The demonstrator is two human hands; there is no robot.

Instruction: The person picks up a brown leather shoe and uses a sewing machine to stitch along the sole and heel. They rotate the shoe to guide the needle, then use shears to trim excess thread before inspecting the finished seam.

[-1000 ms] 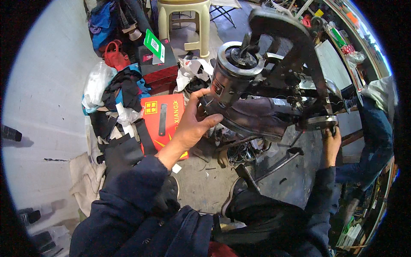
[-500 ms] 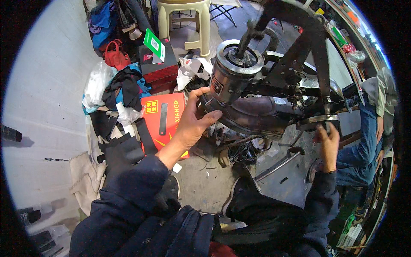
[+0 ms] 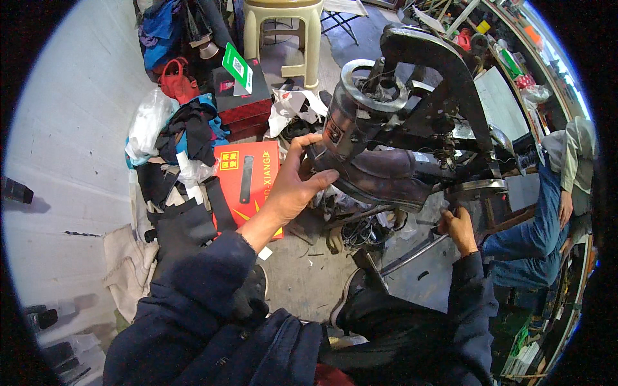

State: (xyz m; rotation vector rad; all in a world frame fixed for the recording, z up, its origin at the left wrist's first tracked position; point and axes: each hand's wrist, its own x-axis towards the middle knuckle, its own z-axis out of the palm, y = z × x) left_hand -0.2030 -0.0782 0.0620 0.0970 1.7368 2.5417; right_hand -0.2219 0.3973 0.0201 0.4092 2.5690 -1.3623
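Observation:
A dark brown leather shoe (image 3: 383, 166) sits under the working head of a black hand-cranked shoe sewing machine (image 3: 473, 96). The machine's metal cylinder (image 3: 344, 122) stands over the shoe's front part. My left hand (image 3: 293, 193) grips the toe end, thumb on the near side and fingers on the far side. Below the rim of the machine's round wheel (image 3: 476, 186), my right hand (image 3: 459, 230) is closed with curled fingers round what looks like a crank handle, mostly hidden by the hand.
A red-orange box (image 3: 248, 186) lies left of my left hand, beside dark cloth scraps (image 3: 183, 228). A cream plastic stool (image 3: 283, 38) stands behind. Another person in blue jeans (image 3: 537, 238) sits at the right. Cables (image 3: 367, 231) lie on the floor under the machine.
My right hand has swung left and downward, below the wheel. The machine's upper linkage has shifted, showing more of the cylinder's open top. My left hand still grips the shoe.

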